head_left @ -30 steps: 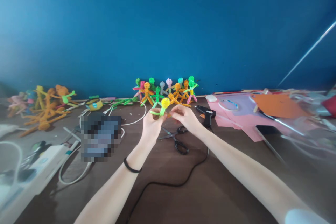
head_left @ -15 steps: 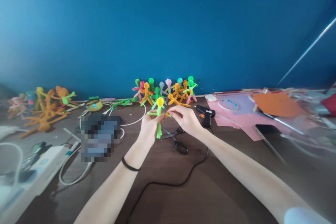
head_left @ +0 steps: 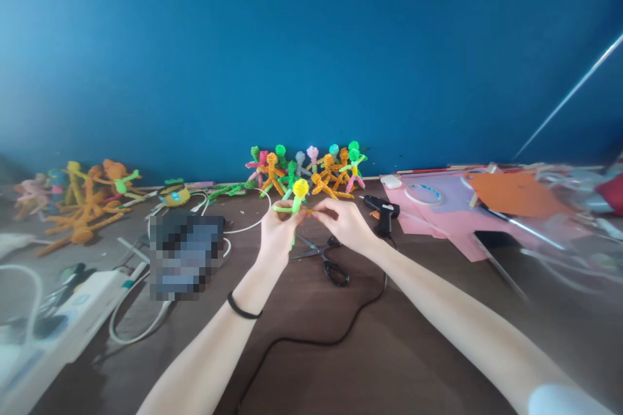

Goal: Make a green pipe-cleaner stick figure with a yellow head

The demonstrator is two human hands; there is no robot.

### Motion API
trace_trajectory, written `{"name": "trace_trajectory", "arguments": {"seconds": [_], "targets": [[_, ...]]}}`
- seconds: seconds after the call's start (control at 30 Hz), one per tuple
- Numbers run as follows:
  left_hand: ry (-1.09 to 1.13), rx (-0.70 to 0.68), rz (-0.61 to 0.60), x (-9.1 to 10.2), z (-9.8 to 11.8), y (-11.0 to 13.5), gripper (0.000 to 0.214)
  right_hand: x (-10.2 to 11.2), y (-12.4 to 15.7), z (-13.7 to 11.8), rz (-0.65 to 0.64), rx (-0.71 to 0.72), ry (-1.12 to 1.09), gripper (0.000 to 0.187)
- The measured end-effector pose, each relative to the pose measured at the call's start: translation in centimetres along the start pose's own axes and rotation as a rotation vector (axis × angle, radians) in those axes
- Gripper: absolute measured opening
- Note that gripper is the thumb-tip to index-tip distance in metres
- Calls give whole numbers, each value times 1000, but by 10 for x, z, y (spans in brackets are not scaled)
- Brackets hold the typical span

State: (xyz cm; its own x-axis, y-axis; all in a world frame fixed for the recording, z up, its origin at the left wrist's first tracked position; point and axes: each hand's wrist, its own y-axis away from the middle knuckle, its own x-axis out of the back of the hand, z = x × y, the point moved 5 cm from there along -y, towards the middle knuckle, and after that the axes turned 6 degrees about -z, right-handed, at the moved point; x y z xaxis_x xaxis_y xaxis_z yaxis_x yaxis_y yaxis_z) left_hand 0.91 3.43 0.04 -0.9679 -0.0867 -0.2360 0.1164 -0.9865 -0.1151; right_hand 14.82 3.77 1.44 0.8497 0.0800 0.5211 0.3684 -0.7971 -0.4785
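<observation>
My left hand [head_left: 280, 230] is closed around a pipe-cleaner figure [head_left: 300, 189] with a round yellow head and light green limbs. The figure's lower part is mostly hidden by the fingers. My right hand [head_left: 343, 220] pinches a small orange piece of pipe cleaner [head_left: 309, 212] at the figure's right side, close to the left fingertips. Below the hands, black-handled scissors [head_left: 335, 273] lie spread on the table. A black glue gun [head_left: 384, 211] rests just beyond my right hand.
Several pipe-cleaner figures [head_left: 292, 172] lean against the blue wall, with more [head_left: 80, 233] heaped at left. A phone [head_left: 187, 256], cables and a power strip [head_left: 92, 305] occupy the left side. Pink paper [head_left: 467, 243] and an orange sheet [head_left: 516, 193] lie at right. A black cord [head_left: 311, 341] crosses the front.
The held figure has tilted, its head shifting slightly right, and its green legs are now mostly hidden behind my left hand. My right hand has moved only slightly.
</observation>
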Motion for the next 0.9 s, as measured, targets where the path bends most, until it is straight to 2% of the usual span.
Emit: {"name": "trace_trajectory", "arguments": {"seconds": [0.27, 0.47, 0.6, 0.9], "targets": [[-136, -61, -5, 2, 8, 3, 23, -11, -2, 14, -109, -222, -426, 10], [-154, -74, -10, 2, 7, 2, 23, -13, -3, 15, -133, -255, -521, 13], [-93, -61, -5, 3, 3, 1, 23, -11, -2, 10, -132, -206, -373, 11], [55, 34, -11, -2, -1, 0, 20, -4, 5, -4, 9, 158, 325, 7]]}}
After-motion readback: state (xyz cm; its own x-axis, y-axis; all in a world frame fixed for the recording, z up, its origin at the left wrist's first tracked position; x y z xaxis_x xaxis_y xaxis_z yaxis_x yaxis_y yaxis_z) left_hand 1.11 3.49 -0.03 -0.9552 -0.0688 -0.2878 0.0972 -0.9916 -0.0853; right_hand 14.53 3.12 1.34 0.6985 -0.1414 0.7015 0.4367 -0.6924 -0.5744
